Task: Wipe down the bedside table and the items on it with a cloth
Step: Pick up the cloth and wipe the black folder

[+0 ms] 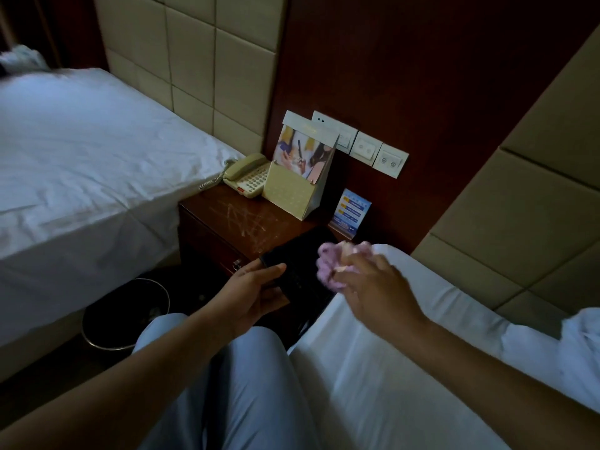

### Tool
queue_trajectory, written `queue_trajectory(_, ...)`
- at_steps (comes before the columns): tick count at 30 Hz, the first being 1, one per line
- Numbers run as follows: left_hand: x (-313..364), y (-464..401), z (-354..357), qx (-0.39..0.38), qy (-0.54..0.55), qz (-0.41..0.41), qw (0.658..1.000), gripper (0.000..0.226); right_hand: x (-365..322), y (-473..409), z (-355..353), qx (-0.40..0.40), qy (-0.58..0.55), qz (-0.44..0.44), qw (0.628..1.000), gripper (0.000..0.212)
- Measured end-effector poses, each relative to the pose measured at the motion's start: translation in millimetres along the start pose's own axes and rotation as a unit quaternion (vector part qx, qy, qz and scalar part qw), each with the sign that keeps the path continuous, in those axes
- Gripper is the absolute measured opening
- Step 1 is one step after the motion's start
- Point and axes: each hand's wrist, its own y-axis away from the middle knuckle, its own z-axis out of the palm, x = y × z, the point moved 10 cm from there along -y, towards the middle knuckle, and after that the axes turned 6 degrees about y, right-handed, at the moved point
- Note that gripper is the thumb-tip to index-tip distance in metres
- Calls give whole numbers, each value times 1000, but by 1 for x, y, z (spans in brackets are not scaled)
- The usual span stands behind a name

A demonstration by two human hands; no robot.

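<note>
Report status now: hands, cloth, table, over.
Left hand gripping black folder. Right hand holding purple cloth. Bedside table scuffed; phone untouched.

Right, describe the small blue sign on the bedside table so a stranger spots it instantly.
Find the dark wooden bedside table between the two white beds. At its back right corner, beside the tall cream brochure stand, stands the small blue card sign, the only blue item there.

Left hand [250, 289] gripping; right hand [373, 287] blurred, apparently closed.
</note>
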Motion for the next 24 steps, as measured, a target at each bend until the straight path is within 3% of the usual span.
queue_trajectory(3, 3, 1, -3, -4, -5, 5, 1000, 33, -47, 24, -2, -22, -4, -100, 995, 27)
queue_trajectory(8, 0, 2, 6, -19, -4, 0, 1000, 33, 50, -12, 20, -29, -18, 69, 997, 32)
queue_trajectory(10, -5, 0, 14, -26, 2, -11, 1000, 34, 51, -21, 14, -15, -43, 87, 995, 37)
queue_trajectory(15, -8, 2, 21, -33, -7, -23, 999, 33, -43, -16, -21, 19, -70, -76, 994, 25)
queue_trajectory(16, -8, 3, 17, -29, -5, -23, 999, 33, -35, -22, -16, 3, -68, -68, 995, 27)
queue_trajectory(20, -9, 6, 8, -12, -1, -27, 1000, 30, 38, -46, 1, -27, -85, 97, 991, 26)
queue_trajectory(21, -10, 5, 9, -12, 0, -27, 1000, 30, 30, -48, -2, -23, -85, 94, 992, 25)
queue_trajectory(24, -12, 3, 13, -10, -16, -26, 999, 31, -38, -44, -30, 22, -110, -21, 993, 26)
